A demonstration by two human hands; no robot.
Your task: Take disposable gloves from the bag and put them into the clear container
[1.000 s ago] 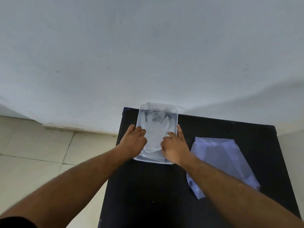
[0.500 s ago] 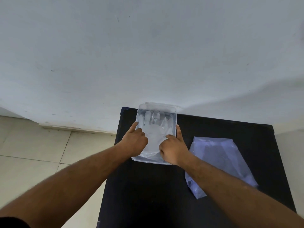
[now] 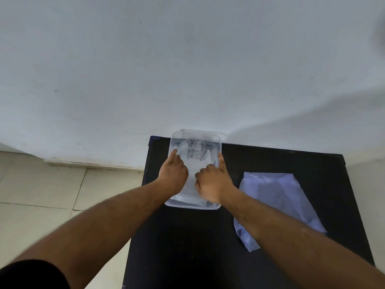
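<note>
Left hand and right hand fingers curled, pressing glove flat in container, grip state unclear, bag at 3 o'clock on table

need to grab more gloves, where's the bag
The bag lies flat on the black table, right of the clear container, partly under the right forearm.
</note>
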